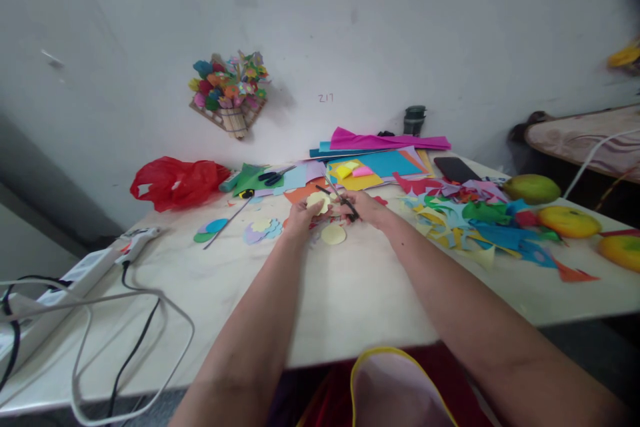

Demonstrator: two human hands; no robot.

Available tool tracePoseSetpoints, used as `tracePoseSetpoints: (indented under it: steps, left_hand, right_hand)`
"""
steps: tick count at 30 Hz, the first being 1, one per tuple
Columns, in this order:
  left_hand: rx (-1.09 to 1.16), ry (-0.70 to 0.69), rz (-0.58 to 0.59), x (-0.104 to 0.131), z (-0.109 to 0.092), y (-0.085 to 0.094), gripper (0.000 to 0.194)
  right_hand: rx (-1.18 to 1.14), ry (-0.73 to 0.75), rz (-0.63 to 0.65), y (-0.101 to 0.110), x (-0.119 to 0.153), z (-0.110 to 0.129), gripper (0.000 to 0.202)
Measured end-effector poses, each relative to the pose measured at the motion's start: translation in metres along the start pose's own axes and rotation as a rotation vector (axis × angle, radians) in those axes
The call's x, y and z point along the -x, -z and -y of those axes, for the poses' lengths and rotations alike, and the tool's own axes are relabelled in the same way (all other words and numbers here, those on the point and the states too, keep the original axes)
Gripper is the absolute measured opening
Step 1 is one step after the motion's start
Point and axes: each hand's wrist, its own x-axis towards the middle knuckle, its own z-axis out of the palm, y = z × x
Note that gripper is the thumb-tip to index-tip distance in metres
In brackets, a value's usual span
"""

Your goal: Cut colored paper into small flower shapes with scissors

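My left hand (301, 217) pinches a pale yellow paper flower (318, 202) with a scalloped edge, above the middle of the table. Just to its right, my right hand (364, 207) is closed round dark-handled scissors (350, 206), whose parted blades point up and left beside the flower. A pale yellow paper circle (333, 235) lies on the table below the hands. Cut paper flowers (263, 229) in yellow, lilac and blue lie left of my left hand. Farther left are blue and green paper circles (216, 225).
Paper scraps (480, 217), a phone (454, 170) and mangoes (569, 221) are on the right. Coloured sheets (395, 163) lie at the back. A red bag (177, 181), a second pair of scissors (273, 177), a power strip (83, 273) and cables are on the left.
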Motion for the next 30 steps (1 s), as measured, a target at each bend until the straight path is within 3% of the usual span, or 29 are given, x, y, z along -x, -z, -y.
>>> tracePoseSetpoints:
  steps: [8, 30]
  left_hand:
    - [0.040, -0.003, -0.086, -0.0023, 0.0004, 0.0007, 0.041]
    - [0.140, 0.013, -0.155, -0.0015, -0.0052, -0.0047, 0.035]
  right_hand:
    - [0.101, -0.003, 0.132, 0.0022, 0.0024, 0.0016, 0.024]
    - [0.134, -0.015, 0.172, -0.0002, 0.0009, -0.0047, 0.025]
